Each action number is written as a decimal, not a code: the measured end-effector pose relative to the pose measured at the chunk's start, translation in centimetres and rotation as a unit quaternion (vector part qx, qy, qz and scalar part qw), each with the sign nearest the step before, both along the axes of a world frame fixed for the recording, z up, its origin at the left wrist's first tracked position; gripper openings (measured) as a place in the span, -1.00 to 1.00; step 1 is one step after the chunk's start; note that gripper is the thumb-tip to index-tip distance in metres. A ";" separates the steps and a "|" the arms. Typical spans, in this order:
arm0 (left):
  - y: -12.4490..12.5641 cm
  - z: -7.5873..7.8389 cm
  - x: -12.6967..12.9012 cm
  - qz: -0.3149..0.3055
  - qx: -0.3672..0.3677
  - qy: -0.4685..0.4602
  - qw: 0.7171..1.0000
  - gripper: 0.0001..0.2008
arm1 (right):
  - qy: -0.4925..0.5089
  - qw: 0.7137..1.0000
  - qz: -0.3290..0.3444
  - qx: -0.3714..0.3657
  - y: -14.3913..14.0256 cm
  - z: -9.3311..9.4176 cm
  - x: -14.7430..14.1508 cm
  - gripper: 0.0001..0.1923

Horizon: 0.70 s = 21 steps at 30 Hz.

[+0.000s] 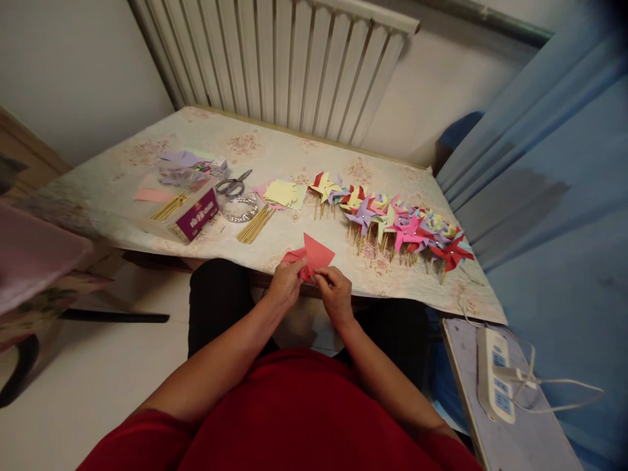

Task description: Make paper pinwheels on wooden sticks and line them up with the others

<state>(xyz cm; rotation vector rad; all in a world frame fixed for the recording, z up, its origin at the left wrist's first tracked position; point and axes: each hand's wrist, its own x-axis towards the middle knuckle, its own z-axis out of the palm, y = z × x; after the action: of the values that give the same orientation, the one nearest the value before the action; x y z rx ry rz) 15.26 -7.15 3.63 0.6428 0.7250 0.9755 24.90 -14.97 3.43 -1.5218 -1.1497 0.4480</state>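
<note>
A red paper pinwheel piece, partly folded with one corner standing up, is held over the table's front edge. My left hand is closed on its left side, the thumb pressing on the paper. My right hand pinches the lower right part with thumb and fingers. The exact folds between my fingertips are hidden. Just beyond lie a bundle of thin wooden sticks, a clear round tub of pins and a stack of yellow paper pieces.
Many finished paper pinwheels on sticks crowd the right side. A purple-and-white box holding sticks, scissors and coloured paper are at left. A power strip sits on a bench at lower right; a radiator stands behind.
</note>
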 end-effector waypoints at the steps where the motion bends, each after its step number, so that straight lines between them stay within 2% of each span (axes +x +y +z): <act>1: 0.0 0.0 0.0 -0.004 -0.001 0.001 1.000 -0.74 | 0.038 0.999 -0.002 -0.013 0.1 0.1 -0.1 -0.86; 4: -0.1 0.1 0.0 -0.009 0.000 0.006 1.000 -0.77 | 0.141 0.989 -0.011 -0.051 0.6 0.4 -0.4 -0.85; 10: -0.2 -0.1 0.1 -0.019 0.018 0.010 1.000 -0.76 | 0.234 0.967 -0.042 -0.092 1.8 0.9 -0.9 -0.83; 21: -0.2 -0.6 0.2 -0.020 0.028 0.018 0.999 -0.81 | 0.241 0.962 -0.078 -0.099 2.6 0.2 -0.9 -0.81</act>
<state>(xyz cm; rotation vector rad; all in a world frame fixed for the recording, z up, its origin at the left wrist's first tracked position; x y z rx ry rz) 15.49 -7.40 3.04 0.7235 0.7167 0.9531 23.97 -12.33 3.60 -1.5470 -0.6141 0.7924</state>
